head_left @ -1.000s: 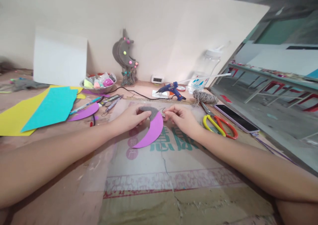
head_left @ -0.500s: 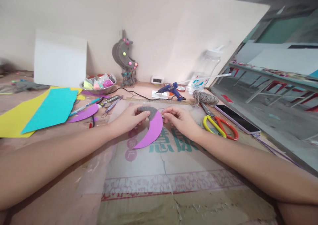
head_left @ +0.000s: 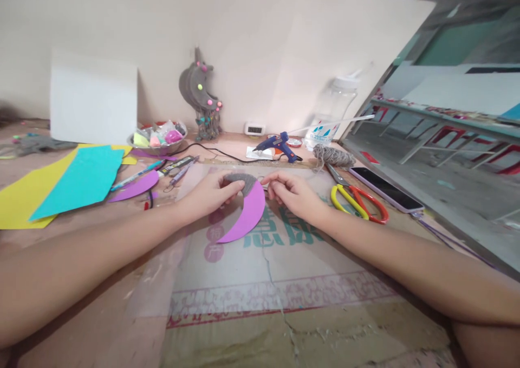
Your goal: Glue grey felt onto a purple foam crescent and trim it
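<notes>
We note the left hand [head_left: 215, 190] pinching a purple crescent [head_left: 251, 213] by its upper end, wrapped in grey yarn [head_left: 245, 182], above the desk [head_left: 101, 327]. Right hand [head_left: 296, 195]: fingers curled just beside the right edge; whether it grips yarn, we cannot tell. Far: blue glue gun [head_left: 279, 143].

I get soft, fairly bright light on the pale wall [head_left: 247, 37]; the floor [head_left: 471, 208] at right reads dimmer. The white board [head_left: 93, 97] casts a shadow rightward. Clock [head_left: 254, 130] digits smear for me, and wide-angle stretch swells the forearms [head_left: 89, 265] edgeward.
</notes>
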`<state>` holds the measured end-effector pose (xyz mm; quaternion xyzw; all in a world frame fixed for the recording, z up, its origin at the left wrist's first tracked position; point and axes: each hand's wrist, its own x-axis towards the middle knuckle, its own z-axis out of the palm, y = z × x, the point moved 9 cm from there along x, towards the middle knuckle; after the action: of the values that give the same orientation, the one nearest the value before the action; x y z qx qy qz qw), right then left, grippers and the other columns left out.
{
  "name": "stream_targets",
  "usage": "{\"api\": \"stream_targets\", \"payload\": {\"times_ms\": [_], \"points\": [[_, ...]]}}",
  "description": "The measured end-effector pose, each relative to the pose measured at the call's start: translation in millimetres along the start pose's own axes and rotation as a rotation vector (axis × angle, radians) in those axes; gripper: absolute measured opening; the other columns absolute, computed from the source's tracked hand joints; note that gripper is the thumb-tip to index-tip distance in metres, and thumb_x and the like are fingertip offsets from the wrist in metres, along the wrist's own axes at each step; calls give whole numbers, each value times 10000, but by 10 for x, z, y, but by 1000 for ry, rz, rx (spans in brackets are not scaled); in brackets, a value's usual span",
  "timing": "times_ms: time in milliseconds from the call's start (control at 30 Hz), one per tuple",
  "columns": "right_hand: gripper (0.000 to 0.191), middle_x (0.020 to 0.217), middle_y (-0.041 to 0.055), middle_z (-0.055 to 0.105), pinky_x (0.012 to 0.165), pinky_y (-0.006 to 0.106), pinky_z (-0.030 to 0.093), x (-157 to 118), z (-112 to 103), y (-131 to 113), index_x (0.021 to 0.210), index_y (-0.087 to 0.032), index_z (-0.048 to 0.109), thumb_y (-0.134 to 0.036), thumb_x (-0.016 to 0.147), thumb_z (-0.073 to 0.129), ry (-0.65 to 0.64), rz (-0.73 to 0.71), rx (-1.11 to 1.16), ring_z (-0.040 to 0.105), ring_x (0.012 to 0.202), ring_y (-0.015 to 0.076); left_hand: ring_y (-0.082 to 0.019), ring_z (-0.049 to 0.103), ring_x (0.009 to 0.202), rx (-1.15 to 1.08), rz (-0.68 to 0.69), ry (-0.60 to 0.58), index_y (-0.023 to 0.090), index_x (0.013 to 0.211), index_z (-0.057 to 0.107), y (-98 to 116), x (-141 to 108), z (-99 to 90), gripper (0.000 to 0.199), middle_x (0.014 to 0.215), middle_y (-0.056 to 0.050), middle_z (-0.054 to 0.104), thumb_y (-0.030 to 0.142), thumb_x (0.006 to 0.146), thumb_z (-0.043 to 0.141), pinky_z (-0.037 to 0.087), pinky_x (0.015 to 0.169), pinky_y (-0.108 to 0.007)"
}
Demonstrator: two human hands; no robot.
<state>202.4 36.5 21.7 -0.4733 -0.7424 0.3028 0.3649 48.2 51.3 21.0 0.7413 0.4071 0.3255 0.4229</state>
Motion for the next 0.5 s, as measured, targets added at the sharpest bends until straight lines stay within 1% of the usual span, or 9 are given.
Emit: {"api": "stream_targets", "payload": {"times_ms": [100, 200, 367, 500], "points": [[192, 674, -26, 579, 491, 217, 368, 10, 34, 29, 971, -181, 551, -281, 924, 395, -24, 18, 85, 470, 518, 87, -89, 444, 471, 34, -2, -19, 166, 597, 500, -11, 7, 15, 315, 530, 28, 469, 380, 826, 537, 348, 428, -216], [182, 668, -21, 590, 488, 222, 377, 12, 53, 52, 951, -184, 533, -319, 926, 414, -29, 47, 131, 472, 516, 93, -90, 433, 468, 18, 0, -36, 171, 581, 486, -24, 13, 31, 336, 526, 28, 458, 389, 833, 529, 343, 429, -222], [185, 657, -13, 609, 540, 238, 407, 4, 26, -18, 864, -183, 559, -342, 911, 478, -12, -8, 52, 498, 545, 100, -88, 431, 478, 11, -11, -41, 168, 581, 484, -51, 23, 40, 343, 530, 28, 452, 394, 837, 523, 343, 443, -224], [266, 634, -13, 604, 547, 244, 403, -5, 6, -30, 771, -183, 575, -381, 919, 478, -9, -6, -23, 498, 542, 102, -88, 423, 470, 11, -24, -47, 170, 573, 477, -53, 23, 46, 348, 518, 28, 441, 395, 835, 518, 332, 437, -228]]}}
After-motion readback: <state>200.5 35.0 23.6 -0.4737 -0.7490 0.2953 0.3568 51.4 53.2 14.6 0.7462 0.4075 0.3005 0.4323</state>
